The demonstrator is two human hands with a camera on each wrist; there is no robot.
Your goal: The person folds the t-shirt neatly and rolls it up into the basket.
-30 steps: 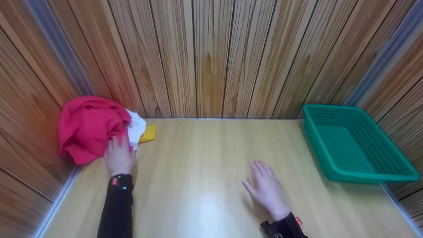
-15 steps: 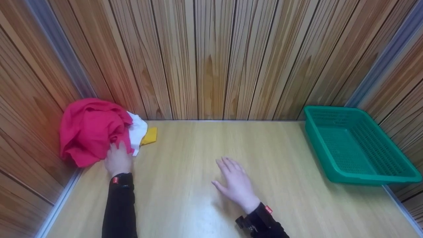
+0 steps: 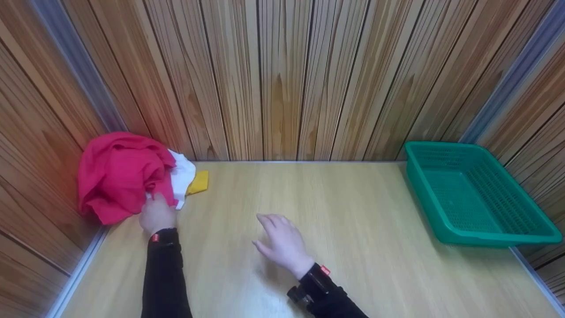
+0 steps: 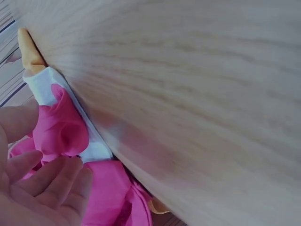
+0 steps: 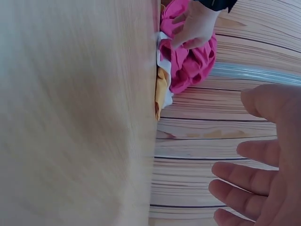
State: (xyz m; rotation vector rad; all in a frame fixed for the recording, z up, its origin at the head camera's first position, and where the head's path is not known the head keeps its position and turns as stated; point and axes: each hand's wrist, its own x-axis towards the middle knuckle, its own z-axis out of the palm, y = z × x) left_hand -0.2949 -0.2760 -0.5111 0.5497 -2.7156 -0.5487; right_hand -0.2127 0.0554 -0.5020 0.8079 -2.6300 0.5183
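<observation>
Left hand (image 3: 157, 215), grip apart, is at the pink cloth (image 3: 119, 174). Right hand (image 3: 284, 242), grip apart, hovers above the worktop (image 3: 353, 194).

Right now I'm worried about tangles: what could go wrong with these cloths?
The pink cloth partly covers the white cloth, so lifting one might drag the other. The yellow cloth touches the white one and could shift too. With the right hand away from them, loose folds may trail.

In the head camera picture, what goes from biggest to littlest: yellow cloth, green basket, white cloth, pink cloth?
1. Green basket
2. Pink cloth
3. White cloth, partly covered
4. Yellow cloth, only a little piece showing
</observation>
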